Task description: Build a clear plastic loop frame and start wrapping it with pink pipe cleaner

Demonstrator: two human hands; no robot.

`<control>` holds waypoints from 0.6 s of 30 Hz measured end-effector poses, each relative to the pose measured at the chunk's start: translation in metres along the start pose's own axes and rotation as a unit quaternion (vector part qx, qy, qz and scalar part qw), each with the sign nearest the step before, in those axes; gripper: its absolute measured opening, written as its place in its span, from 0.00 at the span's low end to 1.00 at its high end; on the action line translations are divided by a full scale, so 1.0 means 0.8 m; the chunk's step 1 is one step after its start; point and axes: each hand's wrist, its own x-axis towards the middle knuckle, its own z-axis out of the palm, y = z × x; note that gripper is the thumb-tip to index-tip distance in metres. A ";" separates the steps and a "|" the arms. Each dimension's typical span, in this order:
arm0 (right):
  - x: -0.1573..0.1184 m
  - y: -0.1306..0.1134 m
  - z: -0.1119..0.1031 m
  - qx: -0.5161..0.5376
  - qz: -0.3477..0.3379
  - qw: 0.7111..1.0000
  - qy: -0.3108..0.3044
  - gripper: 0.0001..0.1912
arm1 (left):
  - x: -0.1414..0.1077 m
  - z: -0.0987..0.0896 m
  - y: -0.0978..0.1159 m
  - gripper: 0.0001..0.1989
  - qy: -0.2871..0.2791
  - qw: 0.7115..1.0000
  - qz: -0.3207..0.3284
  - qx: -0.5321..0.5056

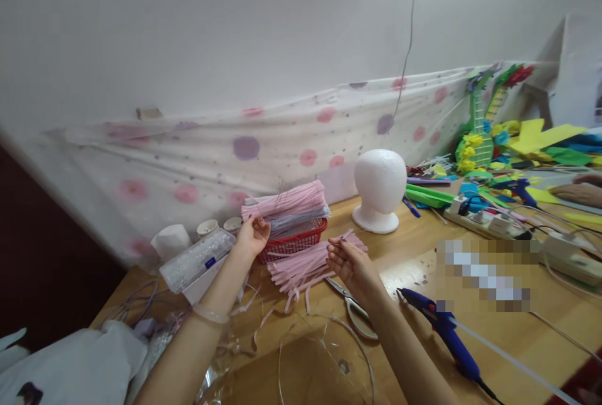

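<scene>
My left hand [254,234] is closed in a pinch at the left end of a red basket [292,247]. Bundles of pink strips [286,201] and grey-blue strips [296,223] lie on the basket. Thin dark wires stand up near them; whether the left fingers hold one cannot be made out. My right hand [348,262] has its fingers curled in towards the thumb, over the right end of a loose pile of pink strips [298,267]. Anything in its fingertips is too fine to name. Scissors [360,317] lie partly under my right wrist.
A white foam head [380,189] stands behind the right hand. A blue glue gun [442,323] lies at right, near a power strip [489,223]. A clear bead box [197,261] is at left. Another person's hand [576,195] rests at far right among coloured pieces.
</scene>
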 end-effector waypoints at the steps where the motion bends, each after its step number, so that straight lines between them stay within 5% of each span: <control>1: 0.003 0.001 0.001 -0.001 -0.001 1.000 -0.004 0.14 | 0.001 0.001 -0.001 0.17 0.004 1.000 0.002 0.014; 10: 0.027 -0.019 0.031 -0.083 -0.006 0.996 -0.035 0.15 | 0.003 -0.003 -0.018 0.15 0.019 0.981 -0.013 0.195; 18: 0.081 -0.051 0.033 -0.214 0.014 0.975 0.056 0.13 | 0.005 -0.045 0.009 0.17 -0.016 0.969 -0.073 0.235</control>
